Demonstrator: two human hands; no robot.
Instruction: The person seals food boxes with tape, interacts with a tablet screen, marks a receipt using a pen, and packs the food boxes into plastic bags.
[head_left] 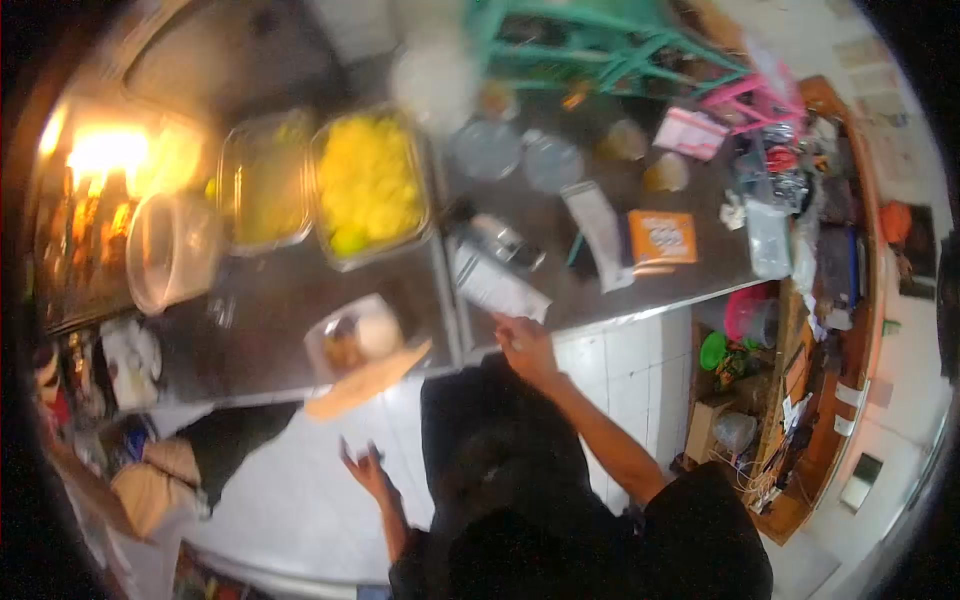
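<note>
My left hand (370, 472) is held low over the white floor, fingers apart and nothing in it. Up and left of it, a wrapping-paper sheet (368, 380) juts over the counter edge, beside food with a round white piece (378, 332) on a light wrapper. My right hand (525, 348) is at the counter's front edge, its fingers bent and blurred. Its fingertips meet the lower end of a printed paper slip (498, 284); whether they grip it I cannot tell. Just behind the slip lies a dark and silvery object (505, 240), too blurred to name.
A tray of yellow pieces (370, 185), a second clear tray (265, 180) and a translucent tub (172, 252) stand at the left. Rightward are a long paper strip (598, 235), an orange box (662, 237) and round lids (488, 150). A green rack (610, 50) stands behind; shelves (780, 420) stand right.
</note>
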